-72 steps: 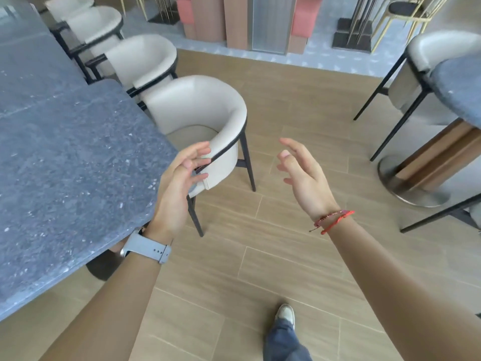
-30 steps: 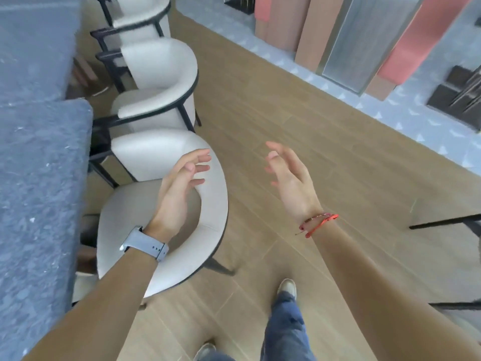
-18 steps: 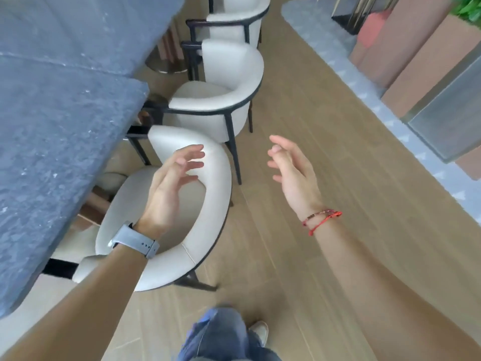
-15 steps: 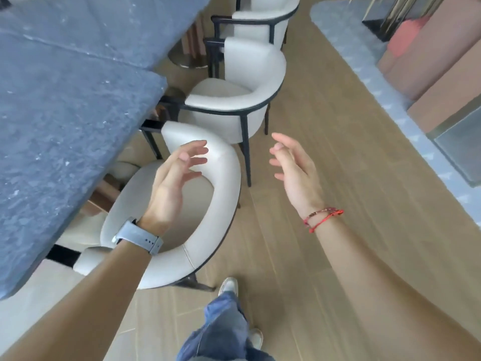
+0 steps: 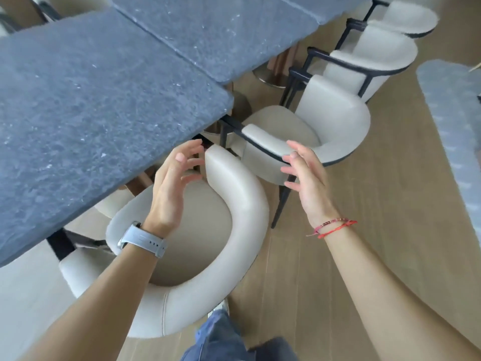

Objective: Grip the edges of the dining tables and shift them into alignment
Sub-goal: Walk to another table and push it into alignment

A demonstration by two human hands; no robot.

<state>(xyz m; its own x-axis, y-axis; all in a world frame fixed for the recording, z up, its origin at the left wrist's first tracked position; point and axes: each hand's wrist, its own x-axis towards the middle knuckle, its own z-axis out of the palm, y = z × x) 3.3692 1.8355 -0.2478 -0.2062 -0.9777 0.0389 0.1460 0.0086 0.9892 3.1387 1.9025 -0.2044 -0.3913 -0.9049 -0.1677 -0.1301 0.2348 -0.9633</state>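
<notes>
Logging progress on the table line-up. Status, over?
Open and empty: left hand, right hand. Untouched: near table, corner looks offset from far table. In the way: cream chair at near table's edge, below hands.

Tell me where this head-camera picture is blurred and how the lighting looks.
Head view: motion blur smears the far chairs and the rug on the right. The near table, left hand and right hand are fairly sharp. The light is soft, with no glare on the tabletop.
</notes>
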